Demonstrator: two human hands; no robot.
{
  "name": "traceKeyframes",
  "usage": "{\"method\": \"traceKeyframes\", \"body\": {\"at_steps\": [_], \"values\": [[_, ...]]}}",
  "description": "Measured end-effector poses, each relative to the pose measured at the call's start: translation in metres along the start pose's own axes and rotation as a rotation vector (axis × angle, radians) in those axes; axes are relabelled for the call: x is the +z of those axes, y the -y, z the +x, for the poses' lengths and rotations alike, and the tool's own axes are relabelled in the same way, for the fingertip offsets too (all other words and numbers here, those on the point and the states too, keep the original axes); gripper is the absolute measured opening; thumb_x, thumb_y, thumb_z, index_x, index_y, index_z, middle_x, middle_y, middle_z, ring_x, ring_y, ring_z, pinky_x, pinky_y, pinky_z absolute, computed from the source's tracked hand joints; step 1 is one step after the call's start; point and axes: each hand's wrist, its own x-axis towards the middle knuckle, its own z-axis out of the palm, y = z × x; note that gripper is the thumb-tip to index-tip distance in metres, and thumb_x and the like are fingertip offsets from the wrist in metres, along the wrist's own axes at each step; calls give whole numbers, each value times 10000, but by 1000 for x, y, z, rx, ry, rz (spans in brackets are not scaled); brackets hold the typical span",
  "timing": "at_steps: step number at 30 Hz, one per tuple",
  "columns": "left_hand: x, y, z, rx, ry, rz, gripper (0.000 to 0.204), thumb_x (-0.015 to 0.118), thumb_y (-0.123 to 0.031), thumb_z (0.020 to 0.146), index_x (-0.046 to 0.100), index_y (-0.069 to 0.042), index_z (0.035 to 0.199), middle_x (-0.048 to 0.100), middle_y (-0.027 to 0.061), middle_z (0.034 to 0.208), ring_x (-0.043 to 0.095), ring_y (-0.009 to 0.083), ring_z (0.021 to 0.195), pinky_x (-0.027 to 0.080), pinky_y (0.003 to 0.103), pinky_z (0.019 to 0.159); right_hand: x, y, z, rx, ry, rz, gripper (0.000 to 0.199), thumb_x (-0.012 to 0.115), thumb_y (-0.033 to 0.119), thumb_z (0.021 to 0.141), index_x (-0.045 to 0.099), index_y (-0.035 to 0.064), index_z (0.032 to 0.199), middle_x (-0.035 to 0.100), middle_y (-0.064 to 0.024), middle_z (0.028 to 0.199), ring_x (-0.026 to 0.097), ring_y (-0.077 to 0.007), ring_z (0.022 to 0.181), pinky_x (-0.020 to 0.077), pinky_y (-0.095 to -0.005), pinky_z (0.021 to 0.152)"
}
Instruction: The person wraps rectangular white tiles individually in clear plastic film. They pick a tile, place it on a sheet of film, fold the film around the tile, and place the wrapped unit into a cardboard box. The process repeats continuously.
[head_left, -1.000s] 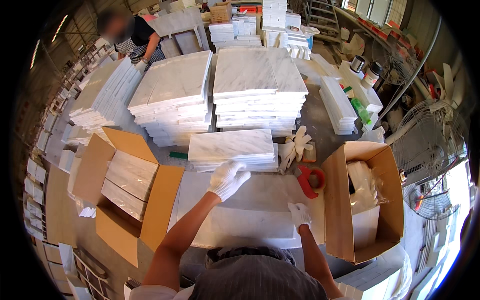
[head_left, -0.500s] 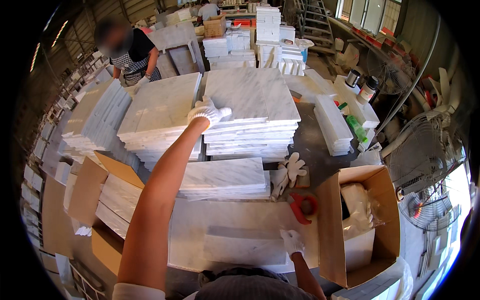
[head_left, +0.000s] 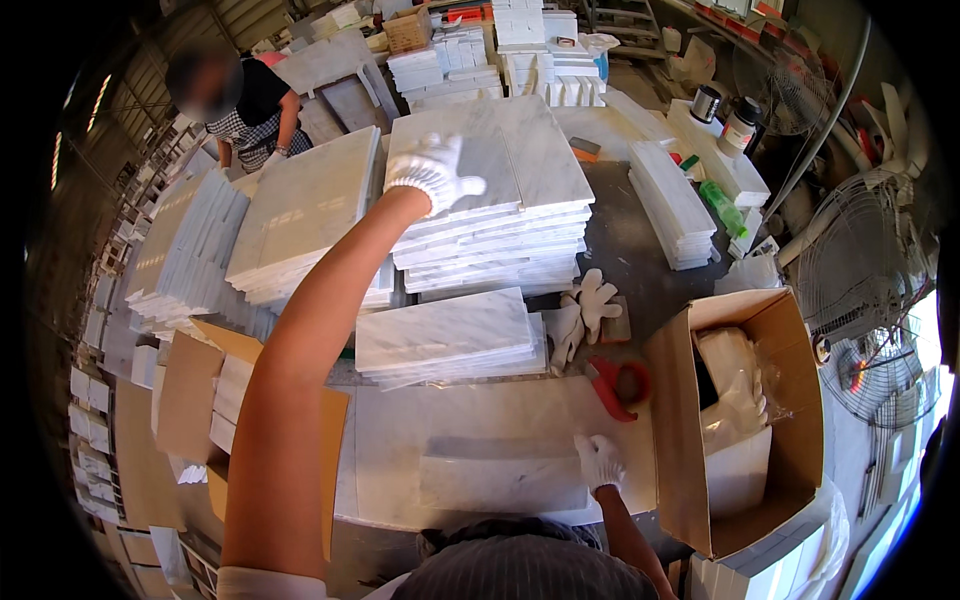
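My left hand, in a white knit glove, reaches far forward. Its fingers are spread over the top of a stack of grey-veined white marble tiles. My right hand, gloved too, is low at the right end of a long marble strip, its fingers partly stretched out. That strip lies on a pale slab right in front of me. Between the tall stack and the slab sits a short pile of marble strips. Red-handled scissors rest near the slab's far right corner.
An open carton with wrapped pieces stands at right, another open carton at left. Spare white gloves lie past the scissors. More tile stacks, a green bottle and wire fans surround the table. A co-worker stands far left.
The view has shifted, with the far stacks now higher in the picture. My left hand has moved slightly right over the stack, its fingers spread wider. My right hand stays by the strip's end.
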Motion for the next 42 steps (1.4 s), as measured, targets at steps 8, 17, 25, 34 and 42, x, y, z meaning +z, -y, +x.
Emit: {"method": "traceKeyframes", "body": {"at_steps": [8,17,25,34,42], "values": [[31,-117,9,568,-115,152,790,654,-568,848,373,-286,1531,383,190,1532,454,425,1335,405,537,1086,7,-4,-1,-30,-70,10,487,634,513,857,735,40,924,704,-189,975,664,-360,939,491,-435,847],[53,-133,46,729,-224,257,306,614,-361,894,642,-125,1087,498,284,1325,598,460,1115,560,530,862,4,1,-5,-41,-70,-16,434,630,480,877,734,60,898,691,-155,994,650,-359,944,488,-431,852],[49,-133,43,744,-186,264,270,594,-332,910,626,-110,1059,498,267,1339,620,466,1076,569,533,815,7,-3,-3,-37,-73,-17,431,629,480,877,729,60,890,693,-140,990,648,-348,957,483,-429,859],[57,-116,37,555,-577,101,276,532,-323,971,557,-161,1194,538,223,1326,648,437,1032,559,537,781,11,-5,-5,-46,-69,-15,447,612,493,884,728,62,910,693,-146,1020,644,-353,968,481,-433,865],[-48,-58,25,-1,-855,-313,351,509,-412,1013,592,-141,1221,695,176,1112,702,352,908,535,445,817,8,-4,-2,-67,-62,14,465,583,498,898,722,54,908,687,-172,1017,633,-373,972,476,-446,865]]}}
